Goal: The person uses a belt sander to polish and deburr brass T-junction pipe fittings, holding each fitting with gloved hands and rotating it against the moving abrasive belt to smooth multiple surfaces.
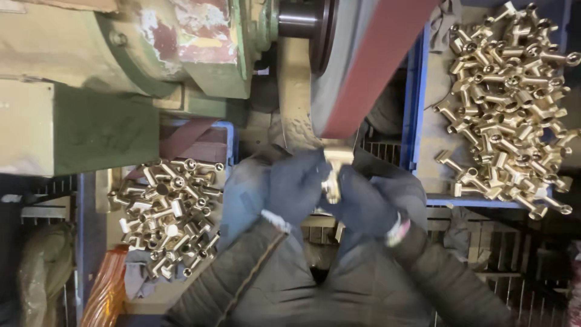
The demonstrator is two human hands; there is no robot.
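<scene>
While gloved hands (339,194) pinch brass T-fitting (334,172), abrasive belt (369,66) touches.

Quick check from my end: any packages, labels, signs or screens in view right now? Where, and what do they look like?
No labels, signs or screens show.
Blue bin, upper right: open tray heaped with brass fittings.
Blue bin, lower left: smaller heap of brass fittings.
Both gloved hands, left hand and right hand, hold one brass fitting at the red sanding belt.
</scene>
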